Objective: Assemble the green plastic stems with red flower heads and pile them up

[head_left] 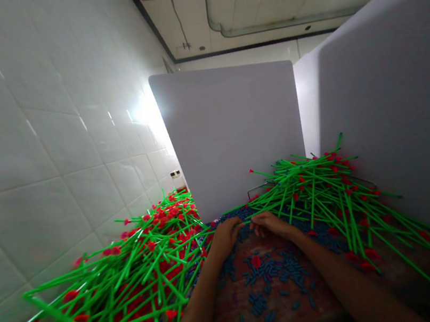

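Observation:
Over the far part of the work surface, my left hand [226,237] is closed in a pinch on a thin green stick [246,223]. The stick's short visible stretch runs across to my right hand [271,225], whose fingers are curled closed at its end. What sits inside the right fingertips is too small to make out. Below the hands lie many small blue capsule-shaped pieces [275,270], with one red cup-shaped piece [256,261] among them. More blue pieces are heaped behind and beside the hands.
A large heap of green sticks with red ends [145,263] fills the left side, along a tiled wall [76,149]. Another green-stick pile [315,183] stands at the back right. Pale panels [235,131] enclose the back and right. A small jar [177,180] stands behind the left heap.

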Demonstrator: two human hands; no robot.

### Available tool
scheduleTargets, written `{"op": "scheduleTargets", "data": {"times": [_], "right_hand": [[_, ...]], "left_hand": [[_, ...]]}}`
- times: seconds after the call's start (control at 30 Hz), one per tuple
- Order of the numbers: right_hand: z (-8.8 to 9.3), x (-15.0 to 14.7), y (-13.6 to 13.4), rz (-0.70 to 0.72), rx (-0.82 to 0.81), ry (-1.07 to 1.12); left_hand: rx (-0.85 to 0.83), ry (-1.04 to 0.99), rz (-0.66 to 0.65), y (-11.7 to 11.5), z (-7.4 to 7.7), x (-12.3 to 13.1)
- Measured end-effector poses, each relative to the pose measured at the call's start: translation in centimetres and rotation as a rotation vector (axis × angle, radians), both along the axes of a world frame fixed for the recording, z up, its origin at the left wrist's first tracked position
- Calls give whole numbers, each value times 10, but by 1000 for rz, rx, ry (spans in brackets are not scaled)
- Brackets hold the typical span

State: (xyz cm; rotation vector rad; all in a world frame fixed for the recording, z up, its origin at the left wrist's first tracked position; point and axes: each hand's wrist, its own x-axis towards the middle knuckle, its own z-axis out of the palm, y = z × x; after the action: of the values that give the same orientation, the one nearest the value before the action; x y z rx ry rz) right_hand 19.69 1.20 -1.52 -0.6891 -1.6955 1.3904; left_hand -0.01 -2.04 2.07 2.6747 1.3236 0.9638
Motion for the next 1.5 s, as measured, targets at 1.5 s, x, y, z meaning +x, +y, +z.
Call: {"op": "scheduleTargets", "data": {"times": [1.5], "right_hand": [[25, 0, -27, 211, 3, -79]], "left_hand": [[499, -128, 131, -9, 27, 8]]}}
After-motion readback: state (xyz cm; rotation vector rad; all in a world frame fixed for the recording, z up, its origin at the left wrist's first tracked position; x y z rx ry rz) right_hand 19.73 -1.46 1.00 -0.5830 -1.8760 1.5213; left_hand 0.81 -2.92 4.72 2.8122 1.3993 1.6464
